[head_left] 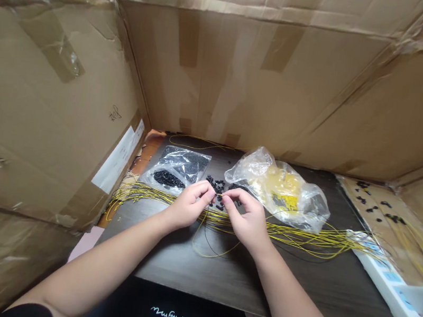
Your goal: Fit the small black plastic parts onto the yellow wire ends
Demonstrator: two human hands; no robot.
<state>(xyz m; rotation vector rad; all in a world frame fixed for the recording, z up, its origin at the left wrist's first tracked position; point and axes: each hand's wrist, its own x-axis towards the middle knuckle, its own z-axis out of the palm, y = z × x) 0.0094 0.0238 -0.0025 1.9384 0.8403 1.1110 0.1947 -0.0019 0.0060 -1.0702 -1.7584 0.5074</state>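
Note:
My left hand and my right hand meet fingertip to fingertip above the table. Both pinch a thin yellow wire, one on each side of a short stretch of it. A loop of yellow wire hangs below the hands and curves back up toward the right one. Whether a small part sits on the wire between my fingertips is too small to tell. Beneath my hands runs a long bundle of yellow wires, laid across the table. Small black pieces lie loose just beyond my fingertips.
Behind my left hand lies a clear bag of black pieces. A crumpled plastic bag with yellow pieces is at the back right. On the right are a white power strip and cardboard with black pieces. Cardboard walls enclose the table.

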